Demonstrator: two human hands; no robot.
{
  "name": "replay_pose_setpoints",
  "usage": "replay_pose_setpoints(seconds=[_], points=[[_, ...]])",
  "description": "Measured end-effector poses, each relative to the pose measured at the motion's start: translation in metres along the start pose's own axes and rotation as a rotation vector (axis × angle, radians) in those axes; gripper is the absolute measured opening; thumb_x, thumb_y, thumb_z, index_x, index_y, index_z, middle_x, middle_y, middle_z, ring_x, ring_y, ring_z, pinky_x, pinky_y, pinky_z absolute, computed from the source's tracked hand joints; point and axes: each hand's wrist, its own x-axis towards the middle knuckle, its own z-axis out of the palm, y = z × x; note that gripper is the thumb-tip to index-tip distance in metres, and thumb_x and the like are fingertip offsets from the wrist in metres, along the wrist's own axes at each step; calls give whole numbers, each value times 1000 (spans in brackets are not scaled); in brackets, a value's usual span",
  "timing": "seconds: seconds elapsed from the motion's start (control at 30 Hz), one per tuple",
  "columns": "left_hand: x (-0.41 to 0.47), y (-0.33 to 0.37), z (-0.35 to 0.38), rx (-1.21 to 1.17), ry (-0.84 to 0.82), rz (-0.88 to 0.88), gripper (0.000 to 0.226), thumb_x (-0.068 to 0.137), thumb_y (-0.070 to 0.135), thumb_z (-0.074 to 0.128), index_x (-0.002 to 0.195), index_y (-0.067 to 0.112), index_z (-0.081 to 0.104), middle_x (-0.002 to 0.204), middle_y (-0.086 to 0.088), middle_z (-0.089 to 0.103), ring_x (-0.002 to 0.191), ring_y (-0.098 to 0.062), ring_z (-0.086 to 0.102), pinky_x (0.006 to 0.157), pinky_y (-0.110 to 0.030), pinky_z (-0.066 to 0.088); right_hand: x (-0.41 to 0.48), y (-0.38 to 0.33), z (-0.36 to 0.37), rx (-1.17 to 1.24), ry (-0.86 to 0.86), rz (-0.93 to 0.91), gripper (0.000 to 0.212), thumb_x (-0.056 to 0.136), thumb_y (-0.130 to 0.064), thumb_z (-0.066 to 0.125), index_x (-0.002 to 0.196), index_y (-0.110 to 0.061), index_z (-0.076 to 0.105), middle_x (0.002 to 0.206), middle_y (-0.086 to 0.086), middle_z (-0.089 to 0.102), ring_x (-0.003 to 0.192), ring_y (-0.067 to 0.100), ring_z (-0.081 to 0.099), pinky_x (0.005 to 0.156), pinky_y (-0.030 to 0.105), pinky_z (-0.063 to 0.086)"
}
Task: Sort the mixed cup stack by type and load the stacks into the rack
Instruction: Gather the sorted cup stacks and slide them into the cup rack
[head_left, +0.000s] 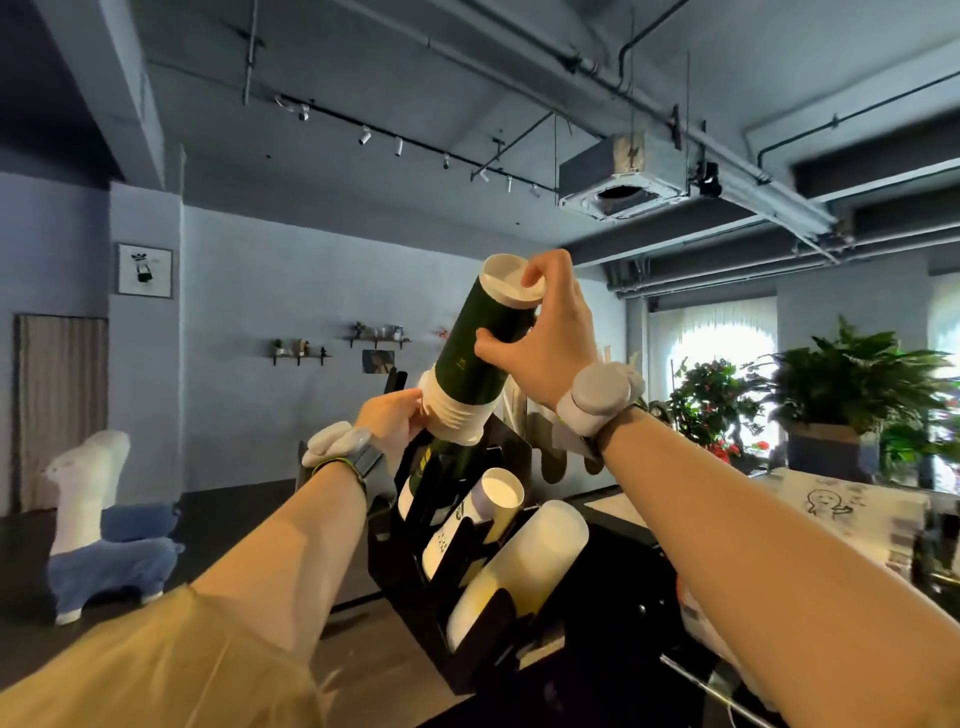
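A tall stack of dark green cups (470, 348) with white rims tilts up out of the top slot of a black cup rack (415, 582). My right hand (545, 332) grips its upper end, fingers over the white rim at the top. My left hand (392, 421) holds the band of white cup rims (454, 415) lower on the stack, where it meets the rack. Below it in the rack lie a stack of white cups with green print (478, 512) and a stack of plain white cups (519, 566), open ends toward me.
The rack stands on a dark counter (613, 561). A white sheet with a drawing (831, 509) lies at the right. Potted plants (857, 379) stand behind it. A blue and white animal-shaped seat (104, 525) is on the floor at the left.
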Motion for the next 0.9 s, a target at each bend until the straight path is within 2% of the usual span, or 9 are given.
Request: replay_pose_setpoints(seconds=[0.07,0.2,0.3,0.47,0.57,0.67,0.73,0.83,0.9], points=[[5,1,7,-15,-25,13,37,97,-2,43,133,-8,46,116,-12,52,81,-20,56,78,-26,48,0,5,7,-6,15,12,56,69,-21,79,107,-10,40,107,6,49,86,16,47,61,4,35],[23,-8,14,50,-32,67,29,98,0,42,123,-9,52,112,-15,52,104,-27,50,100,-41,42,-2,21,26,-15,22,34,55,68,-22,80,106,-10,43,110,7,49,91,17,47,66,6,35],[37,-15,16,42,-47,74,15,97,-1,42,107,0,54,104,-13,56,99,-28,53,103,-42,41,4,34,37,-18,27,40,56,68,-23,81,108,-10,44,111,7,49,93,17,48,67,5,36],[50,-27,21,-56,-40,10,23,95,-3,39,82,-2,58,78,-10,60,75,-21,55,72,-29,45,10,52,47,-20,28,55,56,68,-22,81,108,-9,45,111,8,51,92,17,48,68,6,35],[56,-34,22,-19,11,-5,26,99,3,42,77,-1,56,70,-11,56,66,-18,48,64,-28,38,7,67,59,-16,14,88,56,68,-25,82,107,-12,43,109,5,51,91,17,49,68,7,37],[68,-43,15,45,71,-67,26,100,11,45,78,-1,53,72,-11,47,62,-21,43,67,-33,36,-2,83,75,-26,-36,130,55,67,-29,82,103,-13,43,108,5,52,93,18,50,73,20,48],[77,-51,7,102,56,-88,28,100,14,47,79,-2,57,81,-16,53,68,-25,48,73,-35,39,-8,93,86,-39,-67,166,56,66,-31,83,101,-11,45,107,6,52,92,17,49,74,25,49],[84,-59,-5,202,44,-93,39,99,20,50,109,-17,59,101,-22,53,93,-26,48,90,-40,40,-12,105,93,-29,-110,230,56,65,-32,84,98,-9,46,102,4,51,89,17,47,66,16,39],[78,-58,-7,261,20,-80,44,99,18,48,122,-19,52,105,-38,52,90,-25,46,79,-35,42,-15,112,96,-34,-145,267,55,64,-35,85,94,-11,45,101,4,51,89,19,47,65,18,34]])
